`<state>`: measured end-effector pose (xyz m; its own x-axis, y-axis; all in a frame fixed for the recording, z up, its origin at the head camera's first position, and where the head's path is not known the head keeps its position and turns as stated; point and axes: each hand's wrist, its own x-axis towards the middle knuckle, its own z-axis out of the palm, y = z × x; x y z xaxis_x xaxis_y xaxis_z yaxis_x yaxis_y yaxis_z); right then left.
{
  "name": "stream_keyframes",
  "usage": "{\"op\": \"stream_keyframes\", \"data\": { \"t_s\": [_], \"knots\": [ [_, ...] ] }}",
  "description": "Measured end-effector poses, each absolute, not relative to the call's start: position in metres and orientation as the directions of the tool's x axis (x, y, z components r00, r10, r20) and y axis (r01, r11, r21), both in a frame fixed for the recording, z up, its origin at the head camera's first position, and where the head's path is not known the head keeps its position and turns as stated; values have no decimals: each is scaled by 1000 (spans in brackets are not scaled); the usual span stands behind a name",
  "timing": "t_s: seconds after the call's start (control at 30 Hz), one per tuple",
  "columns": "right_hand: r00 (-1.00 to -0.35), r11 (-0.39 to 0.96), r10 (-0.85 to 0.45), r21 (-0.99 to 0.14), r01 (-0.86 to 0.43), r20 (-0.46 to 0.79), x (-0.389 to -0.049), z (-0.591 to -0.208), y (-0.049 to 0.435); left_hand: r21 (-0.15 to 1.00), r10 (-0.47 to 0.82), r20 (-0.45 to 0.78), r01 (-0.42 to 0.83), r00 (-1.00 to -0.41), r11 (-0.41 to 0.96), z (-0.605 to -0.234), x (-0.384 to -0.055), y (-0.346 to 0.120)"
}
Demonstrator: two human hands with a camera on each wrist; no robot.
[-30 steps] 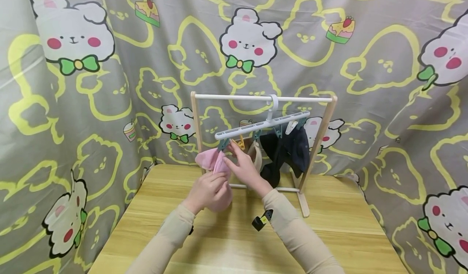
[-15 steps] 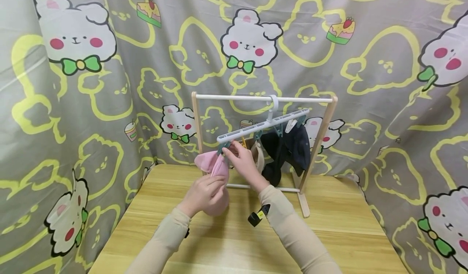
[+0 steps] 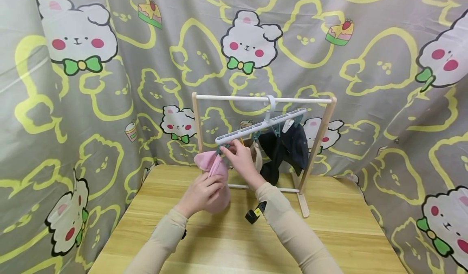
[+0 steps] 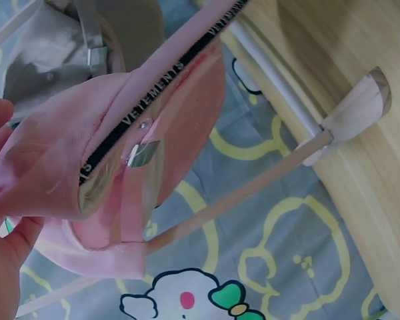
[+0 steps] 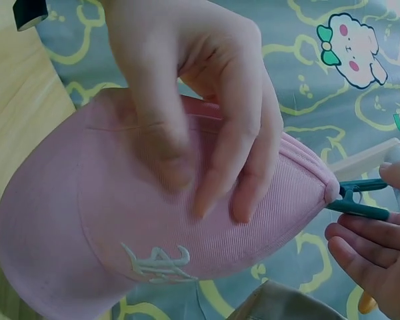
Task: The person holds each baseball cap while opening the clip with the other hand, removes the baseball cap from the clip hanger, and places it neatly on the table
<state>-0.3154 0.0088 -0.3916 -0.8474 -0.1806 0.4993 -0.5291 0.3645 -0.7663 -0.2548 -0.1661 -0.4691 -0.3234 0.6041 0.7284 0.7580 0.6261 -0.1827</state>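
Observation:
A pink cap (image 3: 219, 203) hangs below the left end of a white clip hanger (image 3: 248, 132), its brim lowest. My left hand (image 3: 199, 193) holds the folded edge of the cap; in the right wrist view its fingers curve over the crown. At the top of the cap sits a dark green clip (image 5: 363, 211), which my right hand (image 3: 241, 160) pinches between thumb and fingers. In the left wrist view, the inside of the cap (image 4: 187, 113) shows a black lettered band, and fingers touch its edge at the left.
The hanger hooks onto a wooden rack (image 3: 327, 121) with white rails on a wooden table (image 3: 340, 229). Black caps (image 3: 294, 148) and a beige one (image 3: 257, 158) hang to the right. Behind stands a patterned curtain (image 3: 146, 103).
The hanger has shifted slightly left and down at its left end. My right hand has moved a little left and down along the clip; my left hand still holds the cap, slightly further left.

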Motion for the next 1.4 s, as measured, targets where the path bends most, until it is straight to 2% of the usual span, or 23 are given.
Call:
{"op": "stream_keyframes", "data": {
  "t_s": [0.47, 0.63, 0.83, 1.13, 1.4],
  "knots": [
    [-840, 457, -73, -731, -507, 537, -316, -393, 0, -163, 609, 699, 746, -375, 646, -477, -253, -169],
    [-828, 490, -64, -705, -513, 557, -315, -393, 0, -166, 598, 717, 745, -358, 646, -477, -253, -169],
    [-834, 514, -42, -704, -490, 550, -313, -393, -2, -166, 592, 717, 736, -367, 657, -477, -251, -168],
    [-816, 541, -2, -686, -487, 578, -313, -394, -4, -169, 577, 745, 743, -333, 647, -478, -250, -164],
    [-791, 530, -2, -670, -519, 611, -311, -394, -3, -164, 575, 740, 735, -350, 658, -481, -249, -161]
  ]
}}
